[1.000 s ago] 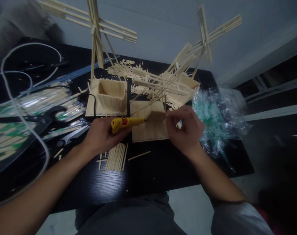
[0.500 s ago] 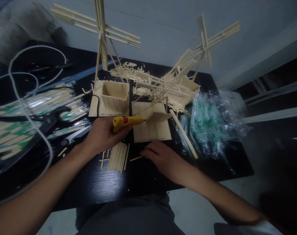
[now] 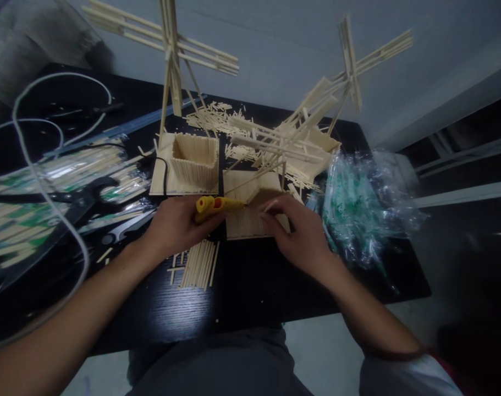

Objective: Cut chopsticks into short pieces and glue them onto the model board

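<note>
A yellow glue gun point(image 3: 221, 205) is gripped in my left hand point(image 3: 174, 224), its tip pointing right over a wooden stick base point(image 3: 244, 220). On that base stands a low wall of sticks point(image 3: 264, 195), partly hidden by my right hand point(image 3: 302, 234). Between the thumb and fingers of my right hand is a short wooden stick point(image 3: 270, 206), held close to the wall and the gun's tip. Several loose sticks point(image 3: 198, 264) lie in a row on the dark table, just below my left hand.
Left of the base stands a stick model with an open box point(image 3: 196, 162) and tall crossed blades point(image 3: 171, 49). Another windmill-like model point(image 3: 308, 143) is behind right. Stick packs point(image 3: 23, 220), pliers point(image 3: 77, 201), a white cable point(image 3: 48, 192) and plastic wrappers point(image 3: 353, 198) lie around.
My right hand has picked up a short stick from the table and moved up to the wall on the base. The glue gun has shifted slightly right.
</note>
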Action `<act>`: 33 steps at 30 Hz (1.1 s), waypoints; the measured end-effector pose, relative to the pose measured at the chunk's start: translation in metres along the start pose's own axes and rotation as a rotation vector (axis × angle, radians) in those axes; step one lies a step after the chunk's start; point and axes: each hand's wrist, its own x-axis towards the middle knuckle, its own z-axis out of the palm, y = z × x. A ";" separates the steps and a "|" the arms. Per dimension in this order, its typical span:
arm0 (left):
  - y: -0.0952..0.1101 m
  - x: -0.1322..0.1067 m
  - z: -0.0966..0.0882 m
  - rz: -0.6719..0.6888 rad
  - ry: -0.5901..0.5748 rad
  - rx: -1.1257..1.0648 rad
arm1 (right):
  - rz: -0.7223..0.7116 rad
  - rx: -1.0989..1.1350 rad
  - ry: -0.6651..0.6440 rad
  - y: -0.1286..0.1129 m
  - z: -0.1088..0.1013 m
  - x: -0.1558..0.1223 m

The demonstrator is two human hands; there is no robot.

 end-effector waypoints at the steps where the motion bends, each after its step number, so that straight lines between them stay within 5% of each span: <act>1: 0.000 0.000 0.000 -0.002 0.000 0.004 | 0.007 -0.004 0.040 0.001 0.003 0.001; 10: -0.002 0.002 0.001 0.027 0.008 0.015 | 0.085 -0.037 0.248 0.014 0.023 -0.017; 33: -0.003 0.001 0.003 0.021 0.012 0.030 | -0.064 -0.201 0.290 0.026 0.036 -0.012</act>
